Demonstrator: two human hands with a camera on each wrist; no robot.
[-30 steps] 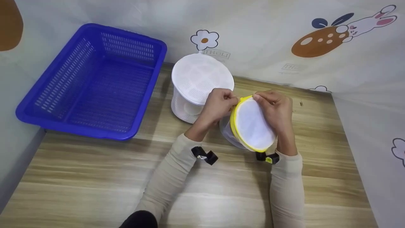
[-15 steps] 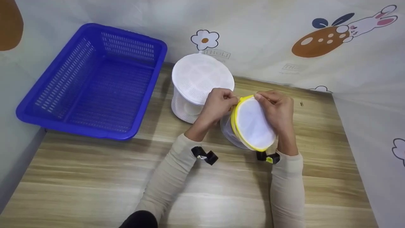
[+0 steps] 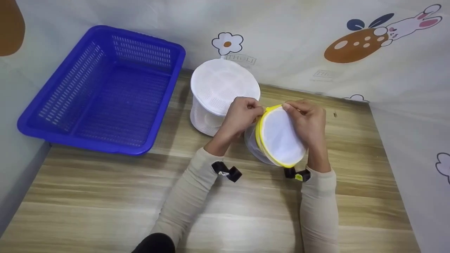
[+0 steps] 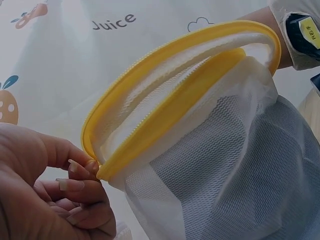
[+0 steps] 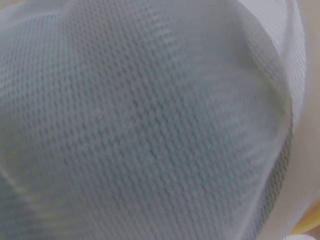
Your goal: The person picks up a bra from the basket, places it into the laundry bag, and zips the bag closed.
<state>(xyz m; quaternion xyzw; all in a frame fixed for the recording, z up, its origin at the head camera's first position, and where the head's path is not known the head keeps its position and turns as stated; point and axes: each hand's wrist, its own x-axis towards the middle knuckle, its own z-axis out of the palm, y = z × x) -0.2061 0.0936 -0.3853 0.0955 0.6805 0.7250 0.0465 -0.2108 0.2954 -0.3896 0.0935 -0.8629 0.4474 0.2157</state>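
A white mesh laundry bag (image 3: 284,137) with yellow zipper trim stands tilted on the wooden table. My left hand (image 3: 240,115) pinches the left end of the trim at its upper edge. My right hand (image 3: 310,121) pinches the rim at the top, to the right of the left hand. In the left wrist view the yellow zipper (image 4: 170,107) is parted, leaving a gap between lid and side, with left fingertips at one end. Grey-looking mesh (image 5: 145,125) fills most of the right wrist view, and the right fingers are hidden there.
A second, all-white mesh laundry bag (image 3: 225,84) stands upright close behind my left hand. At the back left is a large blue plastic basket (image 3: 93,147). A printed curtain (image 3: 288,31) rises along the table's far edge.
Both hands stay on the bag's rim with almost no movement. The bag's lid shifts only very slightly.
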